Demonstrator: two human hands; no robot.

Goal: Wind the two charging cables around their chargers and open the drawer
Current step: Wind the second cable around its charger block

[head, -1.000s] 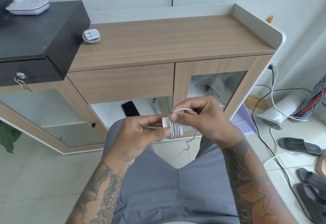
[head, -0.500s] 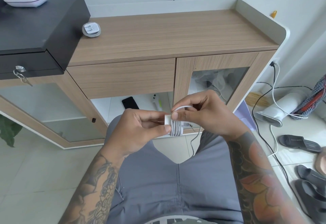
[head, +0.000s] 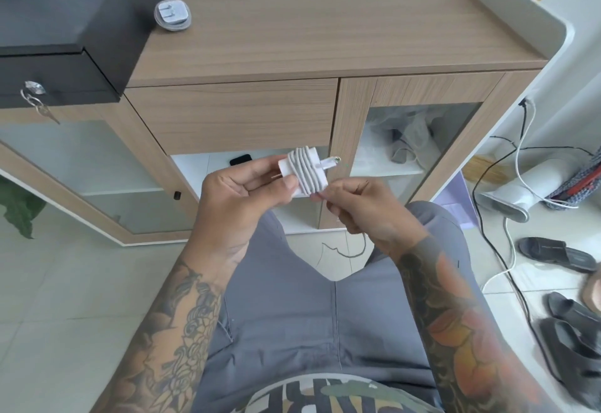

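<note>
My left hand point(head: 242, 189) grips a white charger point(head: 305, 172) in front of the wooden cabinet, with its white cable wound in several turns around the body. My right hand point(head: 361, 209) sits just below and right of it, fingers curled, pinching the cable's loose end at the charger's lower edge. The cable's plug tip point(head: 333, 162) sticks out to the right. A second charger point(head: 172, 13), wound with its cable, lies on the cabinet top at the back left. The wooden drawer point(head: 232, 116) under the top is closed.
A black box point(head: 65, 15) with keys in its lock point(head: 34, 93) stands at the left. A phone point(head: 240, 159) lies on the shelf under the drawer. Cables, a white appliance point(head: 520, 191) and sandals point(head: 559, 253) lie on the floor at the right.
My right hand has dropped from above the charger to below and right of it, carrying the cable end. The charger has turned in my left hand, and the plug tip shows at its right.
</note>
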